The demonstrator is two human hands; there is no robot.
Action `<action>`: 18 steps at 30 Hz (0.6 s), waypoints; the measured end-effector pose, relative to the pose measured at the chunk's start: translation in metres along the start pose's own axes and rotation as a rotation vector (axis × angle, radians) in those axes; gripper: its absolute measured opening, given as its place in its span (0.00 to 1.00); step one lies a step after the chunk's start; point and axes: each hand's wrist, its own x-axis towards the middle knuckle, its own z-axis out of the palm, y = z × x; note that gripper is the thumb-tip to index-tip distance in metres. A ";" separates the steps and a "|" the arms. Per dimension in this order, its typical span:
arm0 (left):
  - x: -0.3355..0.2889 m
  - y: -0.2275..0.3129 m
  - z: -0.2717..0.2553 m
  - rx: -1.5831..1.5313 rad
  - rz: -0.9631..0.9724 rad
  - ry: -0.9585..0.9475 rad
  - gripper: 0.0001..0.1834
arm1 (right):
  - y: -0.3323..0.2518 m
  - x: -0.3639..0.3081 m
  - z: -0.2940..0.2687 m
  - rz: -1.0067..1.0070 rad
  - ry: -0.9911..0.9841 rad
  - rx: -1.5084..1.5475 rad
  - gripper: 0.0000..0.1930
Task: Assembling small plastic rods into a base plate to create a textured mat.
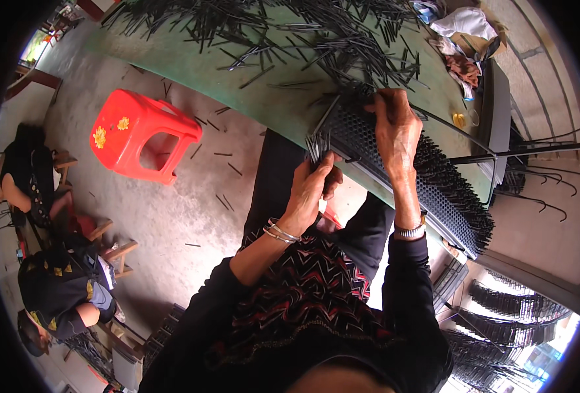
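In my left hand (311, 191), a small bunch of thin dark sticks (317, 145) is pinched upright between thumb and fingers, near the table edge. My right hand (398, 134) is bent down over a long black rack (350, 133) full of small round holes. Its thumb and fingers are pressed together; whatever they hold is too small or hidden to make out. Along the rack's far right side, many black sticks (457, 187) stand close together in rows. The rack lies along the table's near right edge, slanting toward the lower right.
Loose black sticks (303, 33) are heaped across the green table (192, 75). A red plastic stool (129, 134) stands on the floor at left, with scattered sticks nearby. Two people (60, 285) sit at far left. Hooked metal rods (532, 154) jut out at right.
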 end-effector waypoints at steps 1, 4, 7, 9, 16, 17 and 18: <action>-0.001 0.001 0.001 0.032 0.019 -0.001 0.15 | 0.001 -0.001 0.000 0.002 0.006 -0.017 0.05; -0.002 0.003 0.001 0.057 0.005 0.002 0.14 | -0.003 0.002 -0.004 0.013 -0.015 -0.038 0.05; -0.002 0.004 0.000 0.024 -0.070 0.003 0.13 | -0.005 0.003 -0.006 0.016 -0.042 -0.054 0.05; -0.004 0.004 0.003 -0.010 -0.056 0.005 0.13 | -0.005 0.003 -0.004 0.005 -0.046 -0.060 0.05; -0.006 0.004 0.001 -0.062 -0.019 0.039 0.11 | 0.008 0.004 0.009 -0.059 -0.076 -0.099 0.05; -0.006 0.003 0.001 -0.061 -0.020 0.038 0.11 | 0.006 0.004 0.011 -0.094 -0.099 -0.139 0.05; -0.006 0.002 0.001 -0.045 -0.019 0.022 0.11 | 0.003 0.003 0.009 -0.079 -0.108 -0.151 0.06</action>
